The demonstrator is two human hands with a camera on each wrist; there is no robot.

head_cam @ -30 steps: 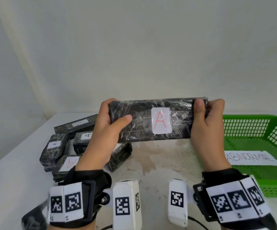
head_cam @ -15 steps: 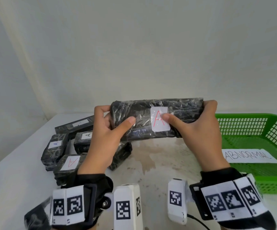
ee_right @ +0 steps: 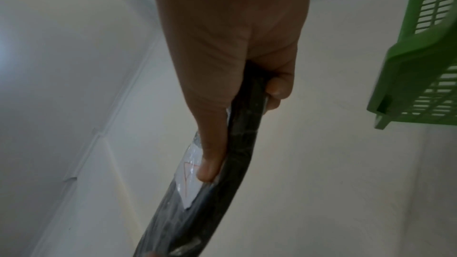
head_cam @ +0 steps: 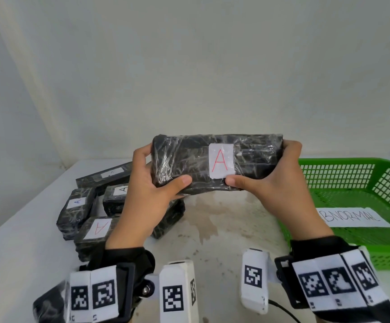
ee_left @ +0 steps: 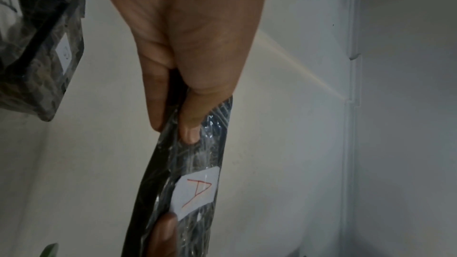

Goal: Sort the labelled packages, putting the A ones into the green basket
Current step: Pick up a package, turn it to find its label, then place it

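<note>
I hold a long black plastic-wrapped package [head_cam: 189,159] [ee_left: 195,163] [ee_right: 237,144] in the air above the table, its white label with a red A [head_cam: 220,163] facing me. My left hand [head_cam: 152,180] [ee_left: 178,77] grips its left end, thumb on the front. My right hand [head_cam: 271,176] [ee_right: 230,62] grips the right half, thumb [head_cam: 234,182] at the label's lower edge. The green basket [head_cam: 343,197] [ee_right: 415,69] stands to the right, with a white sheet [head_cam: 355,217] reading ABNORMAL inside.
A heap of several more black packages [head_cam: 77,213] lies at the table's left, some with labels showing A. One is seen in the left wrist view [ee_left: 37,65]. The white table [head_cam: 212,224] ends at a pale wall behind.
My right thumb slid from the label's middle to its lower edge, uncovering the A. The package now sits slightly higher and squarer to me.
</note>
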